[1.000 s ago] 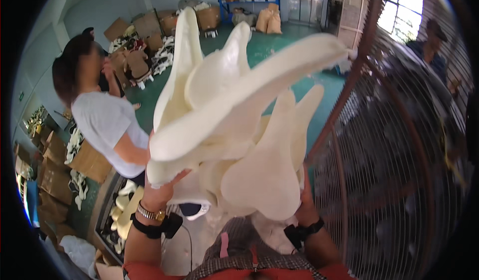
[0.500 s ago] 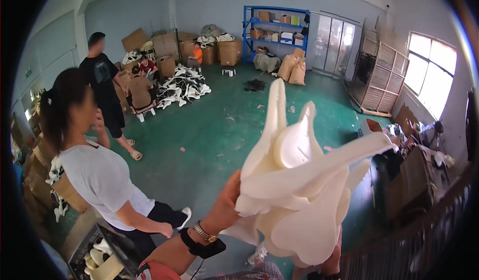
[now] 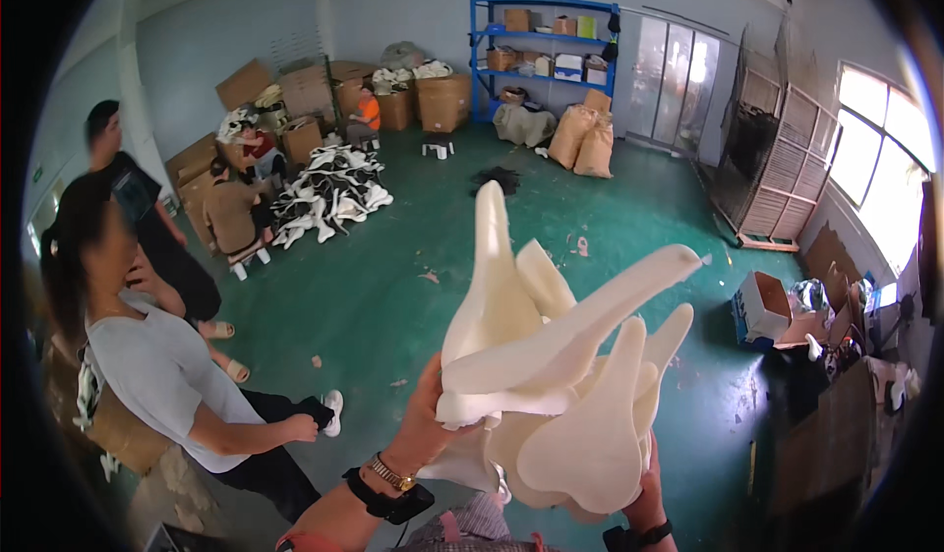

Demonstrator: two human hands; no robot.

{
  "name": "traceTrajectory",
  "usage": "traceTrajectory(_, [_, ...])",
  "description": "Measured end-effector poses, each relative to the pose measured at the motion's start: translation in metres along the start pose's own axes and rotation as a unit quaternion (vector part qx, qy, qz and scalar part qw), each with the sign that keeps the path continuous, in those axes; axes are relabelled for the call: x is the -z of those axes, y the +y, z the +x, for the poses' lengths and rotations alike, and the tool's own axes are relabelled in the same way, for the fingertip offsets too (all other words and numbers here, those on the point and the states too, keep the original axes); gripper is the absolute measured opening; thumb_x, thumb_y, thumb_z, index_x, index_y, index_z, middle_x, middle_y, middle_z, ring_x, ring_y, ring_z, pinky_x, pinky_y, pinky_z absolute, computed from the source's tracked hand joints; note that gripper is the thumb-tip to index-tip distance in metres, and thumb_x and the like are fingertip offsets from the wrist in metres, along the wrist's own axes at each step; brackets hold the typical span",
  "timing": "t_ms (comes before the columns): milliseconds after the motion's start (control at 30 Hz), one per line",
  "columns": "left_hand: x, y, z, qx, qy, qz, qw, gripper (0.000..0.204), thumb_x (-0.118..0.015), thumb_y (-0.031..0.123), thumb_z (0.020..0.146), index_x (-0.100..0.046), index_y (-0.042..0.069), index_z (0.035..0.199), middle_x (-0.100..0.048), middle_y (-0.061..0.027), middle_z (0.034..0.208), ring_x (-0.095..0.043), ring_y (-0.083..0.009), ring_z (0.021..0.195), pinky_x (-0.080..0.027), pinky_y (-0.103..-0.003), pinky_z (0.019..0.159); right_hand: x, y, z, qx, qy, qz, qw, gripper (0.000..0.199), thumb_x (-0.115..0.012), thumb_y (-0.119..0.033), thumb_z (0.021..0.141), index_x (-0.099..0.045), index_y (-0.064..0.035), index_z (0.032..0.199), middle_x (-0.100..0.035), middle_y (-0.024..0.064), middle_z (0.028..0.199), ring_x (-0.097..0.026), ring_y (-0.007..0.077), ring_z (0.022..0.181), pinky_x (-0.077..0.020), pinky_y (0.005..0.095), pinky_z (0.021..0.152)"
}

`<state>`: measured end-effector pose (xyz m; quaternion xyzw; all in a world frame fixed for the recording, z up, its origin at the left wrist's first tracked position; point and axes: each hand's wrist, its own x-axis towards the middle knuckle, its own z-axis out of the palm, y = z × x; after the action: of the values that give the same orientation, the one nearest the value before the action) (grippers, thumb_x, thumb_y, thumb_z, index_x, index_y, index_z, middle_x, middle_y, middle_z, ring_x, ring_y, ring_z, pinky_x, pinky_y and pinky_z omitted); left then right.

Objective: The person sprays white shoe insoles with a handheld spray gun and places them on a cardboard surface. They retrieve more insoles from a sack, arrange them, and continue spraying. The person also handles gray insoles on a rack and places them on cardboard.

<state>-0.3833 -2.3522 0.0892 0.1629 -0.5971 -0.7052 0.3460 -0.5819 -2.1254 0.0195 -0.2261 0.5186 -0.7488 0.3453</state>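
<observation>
I hold a loose bundle of cream-white, bicycle-saddle-shaped pads [image 3: 580,459] up in front of me. Each has a rounded wide end and a long narrow nose, and the noses point several ways, up and to the right. My left hand [image 3: 423,419], with a gold watch and a black band on its wrist, is closed on the left side of the bundle. Low on the right side, my right hand [image 3: 646,488] grips the same bundle, its fingers partly hidden behind the pads.
A person in a grey-white shirt [image 3: 177,365] stands close on my left, another in black [image 3: 147,218] behind. People sit by a pile of black-and-white saddle pieces [image 3: 329,193]. Farther off stand blue shelves [image 3: 544,46], sacks [image 3: 582,141] and a slatted rack [image 3: 782,159]. An open box [image 3: 762,306] lies right.
The view has turned and shifted, so the room sits differently. The bundle, still in both my hands, appears lower and slightly further left. More of my right wrist shows.
</observation>
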Motion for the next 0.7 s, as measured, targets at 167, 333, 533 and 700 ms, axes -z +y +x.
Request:
traceTrajectory(167, [0.024, -0.051, 0.191, -0.005, 0.018, -0.019, 1.000, 0.097, -0.076, -0.004, 0.065, -0.020, 0.006, 0.143, -0.046, -0.0084, 0.130, -0.047, -0.0192, 0.119, -0.041, -0.036, 0.099, 0.014, 0.007, 0.185, 0.003, 0.039, -0.019, 0.999, 0.090, -0.060, -0.028, 0.066, -0.019, -0.0044, 0.143, -0.042, 0.0171, 0.132, -0.049, 0.0291, 0.118, -0.0444, 0.0406, 0.096])
traceTrajectory(333, [0.045, -0.101, 0.395, 0.029, 0.036, 0.008, 0.999, 0.093, -0.075, -0.007, 0.063, -0.026, 0.006, 0.140, -0.049, -0.0070, 0.126, -0.051, -0.0184, 0.114, -0.044, -0.034, 0.096, 0.024, -0.012, 0.388, -0.029, 0.001, 0.035, 0.999, 0.092, -0.060, -0.032, 0.065, -0.020, -0.0041, 0.143, -0.041, 0.0173, 0.134, -0.047, 0.0292, 0.120, -0.0439, 0.0395, 0.096])
traceTrajectory(533, [0.080, -0.165, 0.611, -0.028, 0.028, 0.062, 0.997, 0.089, -0.072, -0.006, 0.066, -0.025, 0.005, 0.140, -0.049, -0.0077, 0.126, -0.051, -0.0188, 0.112, -0.044, -0.033, 0.095, 0.036, -0.003, 0.622, -0.005, 0.006, -0.012, 1.000, 0.100, -0.066, -0.039, 0.062, -0.020, -0.0029, 0.143, -0.039, 0.0168, 0.137, -0.041, 0.0282, 0.125, -0.0351, 0.0393, 0.103])
traceTrajectory(700, [0.124, -0.188, 0.770, 0.012, 0.099, 0.142, 0.985, 0.085, -0.074, 0.000, 0.065, -0.029, 0.005, 0.137, -0.053, -0.0071, 0.120, -0.055, -0.0184, 0.107, -0.046, -0.031, 0.092, 0.035, 0.017, 0.842, -0.041, -0.093, 0.053, 0.993, 0.098, -0.066, -0.032, 0.064, -0.018, -0.0021, 0.144, -0.036, 0.0156, 0.139, -0.039, 0.0266, 0.127, -0.0318, 0.0373, 0.105])
